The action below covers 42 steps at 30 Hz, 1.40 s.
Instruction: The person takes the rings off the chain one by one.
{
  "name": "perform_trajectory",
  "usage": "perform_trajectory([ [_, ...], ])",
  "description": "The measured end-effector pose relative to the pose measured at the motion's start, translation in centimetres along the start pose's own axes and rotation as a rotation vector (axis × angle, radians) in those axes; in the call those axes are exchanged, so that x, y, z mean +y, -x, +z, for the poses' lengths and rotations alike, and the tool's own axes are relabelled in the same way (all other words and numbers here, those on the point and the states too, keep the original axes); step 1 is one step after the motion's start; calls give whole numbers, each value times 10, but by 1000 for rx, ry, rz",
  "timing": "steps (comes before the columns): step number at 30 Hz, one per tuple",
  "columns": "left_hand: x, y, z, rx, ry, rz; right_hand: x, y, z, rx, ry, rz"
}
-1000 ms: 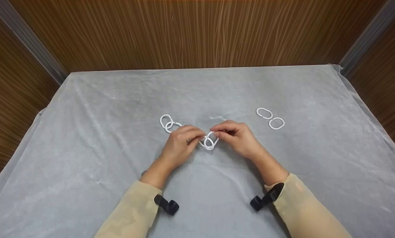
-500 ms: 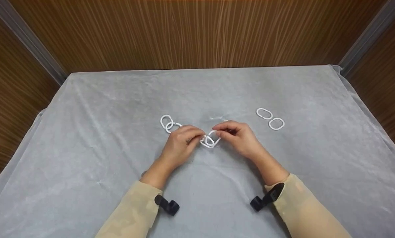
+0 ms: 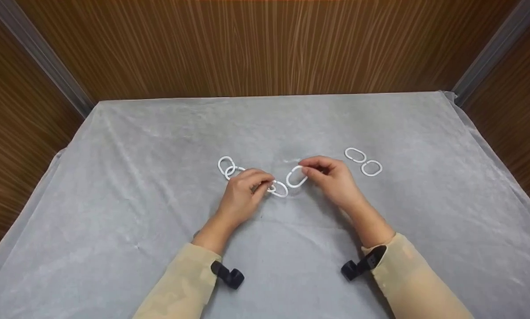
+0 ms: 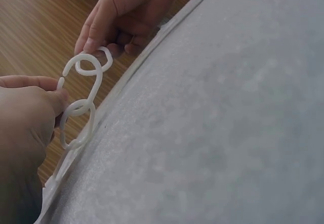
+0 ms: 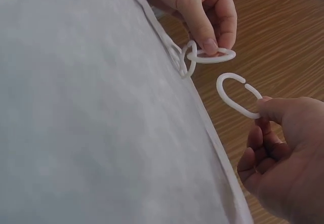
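My left hand [image 3: 243, 195] pinches a white oval shower curtain ring [image 5: 210, 60] between thumb and fingertips. Looped through that ring is a second white ring [image 3: 286, 192], hanging from it. To the right, my right hand [image 3: 333, 179] pinches another white ring [image 3: 293, 186] by its side; a small gap shows in its loop in the right wrist view. That ring is apart from the left hand's pair, though the left wrist view overlaps them. The ring in my left hand also has a gap, seen in the left wrist view.
Behind my left hand lie two interlinked rings [image 3: 219, 164], one partly hidden by the hand. Two separate rings [image 3: 371, 175] lie side by side at the right. A grey cloth [image 3: 158, 133] covers the table; wood-grain panels [image 3: 269, 48] stand around its back and sides.
My right hand has moved right and slightly up, drawing its ring away from the left hand's rings, which it overlapped before. The left hand stays nearly still.
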State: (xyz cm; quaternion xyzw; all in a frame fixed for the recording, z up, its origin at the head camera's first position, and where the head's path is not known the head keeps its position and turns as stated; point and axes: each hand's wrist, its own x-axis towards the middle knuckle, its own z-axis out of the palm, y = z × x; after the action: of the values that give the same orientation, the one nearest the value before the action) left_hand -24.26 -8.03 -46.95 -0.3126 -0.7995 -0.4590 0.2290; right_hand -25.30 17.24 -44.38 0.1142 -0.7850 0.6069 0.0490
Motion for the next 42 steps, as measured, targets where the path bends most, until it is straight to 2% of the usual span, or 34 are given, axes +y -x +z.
perform_trajectory([
  [9, 2, 1, 1, 2, 2, -18, -8, -10, -34, 24, 92, 18],
  [14, 3, 0, 1, -3, 2, -20, -5, -16, -56, 31, 146, 41],
  [20, 1, 1, 1, 0, 2, -23, 4, -20, -73, 24, 165, 87],
  [32, 2, 1, 1, -11, 11, -37, 17, -24, -88, 8, 257, 166],
  [42, 2, 1, 0, -18, 21, -36, 18, -28, -90, -33, 332, 126],
])
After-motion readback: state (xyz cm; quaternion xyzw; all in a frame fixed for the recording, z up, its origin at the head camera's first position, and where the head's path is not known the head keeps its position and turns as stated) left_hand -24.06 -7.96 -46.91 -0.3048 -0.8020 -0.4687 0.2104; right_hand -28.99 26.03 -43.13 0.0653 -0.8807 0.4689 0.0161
